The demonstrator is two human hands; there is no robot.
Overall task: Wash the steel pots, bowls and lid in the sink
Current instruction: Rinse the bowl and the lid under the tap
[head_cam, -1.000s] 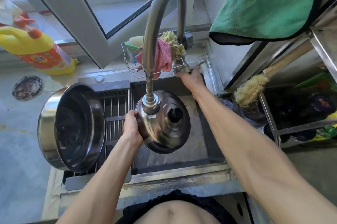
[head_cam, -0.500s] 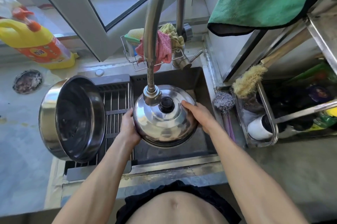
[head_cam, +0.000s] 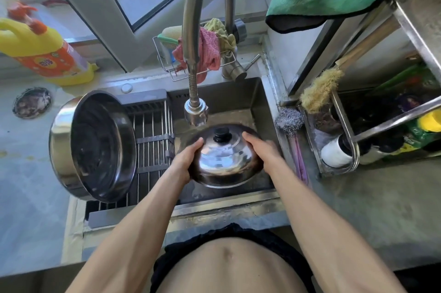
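Observation:
A domed steel lid (head_cam: 224, 164) with a black knob is held over the sink (head_cam: 256, 99), below the tap's spray head (head_cam: 195, 114). My left hand (head_cam: 185, 161) grips the lid's left rim. My right hand (head_cam: 262, 149) holds its right side, fingers lying on the dome. The lid sits nearly level, knob up. A large steel pot (head_cam: 95, 147) leans on its side on the drain rack (head_cam: 152, 140) at the left, its open mouth facing right. No running water is visible.
A tall curved tap (head_cam: 205, 6) rises over the sink. Behind it a wire caddy (head_cam: 167, 59) holds cloths and a sponge. A yellow detergent bottle (head_cam: 45, 52) stands at the left. Steel wool (head_cam: 290, 121), a brush (head_cam: 319, 87) and a shelf rack (head_cam: 346, 140) stand on the right.
My right hand left the tap handle and came onto the lid. Both hands lowered the lid away from the spray head and turned it knob up.

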